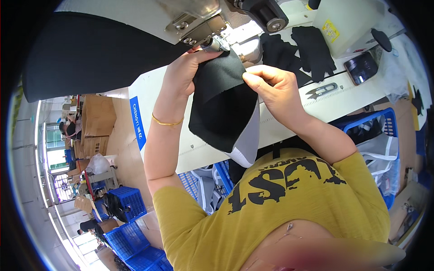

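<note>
Head view: black-and-grey fabric piece [221, 113] just below the metal sewing-machine head [196, 31], upper end close under the metal parts, broad lower end toward the yellow shirt [280, 198], long axis nearly upright in view with a slight lean right, grey face along the lower right. Left hand [182, 74] pinching the upper left edge, thumb stretched toward the metal, fingers partly hidden; forearm nearly upright. Right hand [276, 88] at the right edge, thumb and index finger closed on cloth, forearm slanting in from the lower right. Lower tip across the white table's [346, 105] front edge; bare tabletop between fabric and right forearm; snips [322, 91] farther right, well apart.
</note>
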A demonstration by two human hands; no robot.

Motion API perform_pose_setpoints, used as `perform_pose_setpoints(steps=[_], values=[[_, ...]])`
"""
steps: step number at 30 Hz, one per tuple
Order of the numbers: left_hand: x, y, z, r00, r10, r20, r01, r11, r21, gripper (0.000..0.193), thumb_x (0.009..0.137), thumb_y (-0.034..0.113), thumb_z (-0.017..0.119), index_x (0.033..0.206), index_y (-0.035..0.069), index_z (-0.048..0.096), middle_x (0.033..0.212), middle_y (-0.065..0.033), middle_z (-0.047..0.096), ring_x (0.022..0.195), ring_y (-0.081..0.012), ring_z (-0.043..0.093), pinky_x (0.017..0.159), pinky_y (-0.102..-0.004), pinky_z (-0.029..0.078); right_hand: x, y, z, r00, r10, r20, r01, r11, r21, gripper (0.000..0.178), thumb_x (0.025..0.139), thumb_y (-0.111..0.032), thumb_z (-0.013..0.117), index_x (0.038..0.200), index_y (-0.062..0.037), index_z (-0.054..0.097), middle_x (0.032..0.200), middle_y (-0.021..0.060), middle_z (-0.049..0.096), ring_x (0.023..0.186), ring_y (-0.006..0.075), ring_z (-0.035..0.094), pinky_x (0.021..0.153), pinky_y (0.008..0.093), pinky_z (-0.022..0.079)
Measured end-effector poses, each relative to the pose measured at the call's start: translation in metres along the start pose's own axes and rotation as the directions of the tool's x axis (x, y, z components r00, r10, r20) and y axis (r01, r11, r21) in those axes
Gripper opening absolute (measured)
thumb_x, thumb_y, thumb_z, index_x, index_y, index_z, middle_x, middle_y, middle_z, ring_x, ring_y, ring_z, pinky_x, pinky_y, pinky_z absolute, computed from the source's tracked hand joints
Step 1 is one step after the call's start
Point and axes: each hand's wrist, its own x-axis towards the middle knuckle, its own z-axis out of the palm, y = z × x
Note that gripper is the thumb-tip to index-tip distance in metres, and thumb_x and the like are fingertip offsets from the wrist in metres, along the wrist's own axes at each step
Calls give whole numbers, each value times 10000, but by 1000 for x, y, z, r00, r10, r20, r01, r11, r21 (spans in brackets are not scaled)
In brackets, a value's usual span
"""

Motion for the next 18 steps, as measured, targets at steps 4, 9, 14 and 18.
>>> perform_pose_setpoints(steps=[4, 9, 14, 18], values=[[-2, 2, 7, 999, 0, -51, 1, 1000, 18, 297, 812, -33, 700, 1101, 25, 657, 1023, -59, 691, 935, -148, 659, 845, -256, 516, 2, 0, 0, 1000, -10, -13, 10, 1000, -12, 168, 945, -137, 649, 939, 27, 686, 681, -69, 539, 634, -2, 418, 541, 191, 346], [5, 1, -3, 1000, 2, 19, -3, 999, 42, 308, 827, -26, 690, 1127, 24, 644, 1020, -59, 690, 932, -147, 664, 840, -258, 527, 2, -2, 0, 1000, -12, -15, 12, 1000, -21, 173, 946, -143, 647, 924, 25, 683, 677, -67, 536, 636, 1, 419, 544, 194, 353], [1, -4, -4, 989, 90, -120, -61, 972, 228, 338, 839, 112, 748, 1147, 10, 655, 1050, -42, 701, 932, -147, 668, 823, -244, 514, 7, 1, 3, 1000, -6, -4, 6, 1000, -18, 179, 942, -156, 645, 915, 19, 673, 674, -57, 540, 644, 12, 427, 555, 212, 373], [-41, -4, 14, 729, 681, 71, -276, 196, 941, 406, 796, 250, 815, 1087, 3, 677, 1027, -84, 697, 896, -262, 661, 833, -298, 496, 2, 5, 1, 998, -52, -35, 49, 994, -93, 201, 937, -184, 652, 937, 16, 682, 678, -26, 566, 644, 24, 448, 565, 229, 399]])
